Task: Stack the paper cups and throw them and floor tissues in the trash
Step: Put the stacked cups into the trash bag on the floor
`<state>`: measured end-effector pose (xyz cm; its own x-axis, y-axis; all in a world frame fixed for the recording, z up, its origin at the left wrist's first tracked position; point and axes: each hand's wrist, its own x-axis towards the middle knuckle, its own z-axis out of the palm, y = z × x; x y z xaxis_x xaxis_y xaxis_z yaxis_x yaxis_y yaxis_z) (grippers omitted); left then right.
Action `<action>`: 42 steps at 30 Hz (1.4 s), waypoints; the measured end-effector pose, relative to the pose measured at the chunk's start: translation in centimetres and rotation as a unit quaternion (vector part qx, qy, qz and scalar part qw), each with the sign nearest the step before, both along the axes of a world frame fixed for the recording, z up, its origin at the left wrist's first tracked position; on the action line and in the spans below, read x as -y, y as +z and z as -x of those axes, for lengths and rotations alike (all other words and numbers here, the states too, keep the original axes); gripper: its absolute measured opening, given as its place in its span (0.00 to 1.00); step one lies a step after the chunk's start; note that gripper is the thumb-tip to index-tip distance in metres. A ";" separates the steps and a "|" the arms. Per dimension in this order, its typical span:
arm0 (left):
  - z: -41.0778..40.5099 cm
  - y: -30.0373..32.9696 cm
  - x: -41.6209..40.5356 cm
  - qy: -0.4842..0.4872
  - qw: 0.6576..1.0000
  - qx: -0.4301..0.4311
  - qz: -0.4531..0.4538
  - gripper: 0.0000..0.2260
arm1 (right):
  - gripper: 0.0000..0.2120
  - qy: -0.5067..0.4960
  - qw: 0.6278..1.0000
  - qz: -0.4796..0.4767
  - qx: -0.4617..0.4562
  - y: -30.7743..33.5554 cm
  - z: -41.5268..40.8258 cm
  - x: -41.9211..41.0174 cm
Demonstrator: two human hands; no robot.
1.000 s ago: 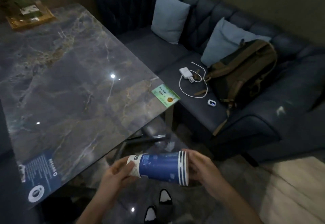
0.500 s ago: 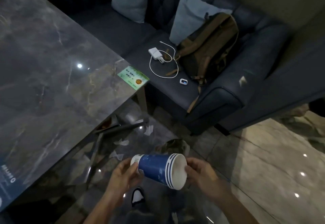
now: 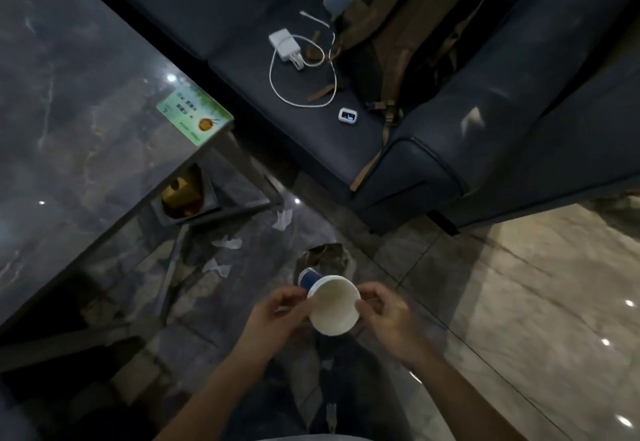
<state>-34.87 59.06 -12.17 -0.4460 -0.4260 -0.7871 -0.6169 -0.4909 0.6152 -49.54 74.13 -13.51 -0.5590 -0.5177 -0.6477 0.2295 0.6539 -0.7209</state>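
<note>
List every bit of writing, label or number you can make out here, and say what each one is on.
None can be read.
Green card on the table corner: rows of print and an orange emblem, too blurred to read.
Small white device on the sofa: lit screen, nothing legible.
Stacked paper cups in the left hand and right hand: no print in view.

Beyond my fingertips (image 3: 297, 297) the floor (image 3: 519, 302) is open to their right. To their left the marble table (image 3: 69, 129) edge and its metal leg frame (image 3: 239, 210) block the way, with crumpled tissues (image 3: 227, 243) just past them. The sofa corner (image 3: 408, 177) closes off farther ahead.
</note>
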 end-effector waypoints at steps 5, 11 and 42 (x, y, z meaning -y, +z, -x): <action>2.2 -3.8 -1.3 0.024 0.999 0.043 -0.010 0.10 | 0.08 0.059 0.997 -0.057 -0.011 -4.1 1.8 0.2; 3.5 -10.2 -0.9 0.085 0.993 0.060 -0.058 0.08 | 0.13 0.033 0.994 -0.106 -0.001 -10.5 2.1 2.1; 9.0 -47.5 2.6 0.023 0.985 0.067 -0.157 0.22 | 0.32 -0.001 0.974 -0.228 0.006 -45.8 3.4 9.6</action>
<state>-43.86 56.48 -59.71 -0.3146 -0.1689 -0.9341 -0.6555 -0.6731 0.3424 -52.94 64.53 -59.31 -0.5499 -0.1734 -0.8170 0.2378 0.9052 -0.3521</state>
